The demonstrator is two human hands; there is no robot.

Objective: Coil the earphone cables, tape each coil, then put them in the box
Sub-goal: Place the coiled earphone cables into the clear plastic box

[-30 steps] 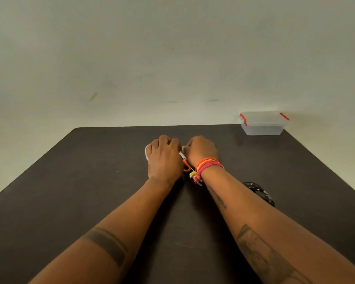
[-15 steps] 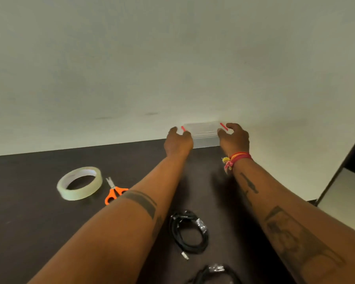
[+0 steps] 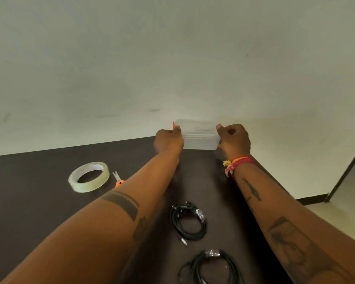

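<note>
A person's left hand [image 3: 168, 140] and right hand [image 3: 235, 139] are gripping one clear box [image 3: 199, 135]; two taped cable coils [image 3: 189, 221] [image 3: 213, 265], one tape roll [image 3: 88, 176] and one pair of scissors [image 3: 117, 179] are lying on the table [image 3: 29, 201].

Both hands finally off the tape and scissors, now on the box

A second ago they were bunched mid-table; now the left hand [image 3: 168, 140] and right hand [image 3: 234, 138] grip either end of the clear box [image 3: 199, 135] at the far edge.

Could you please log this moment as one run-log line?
hands: left, right grip box ends | coils: taped, on table | next: probably open box
</note>
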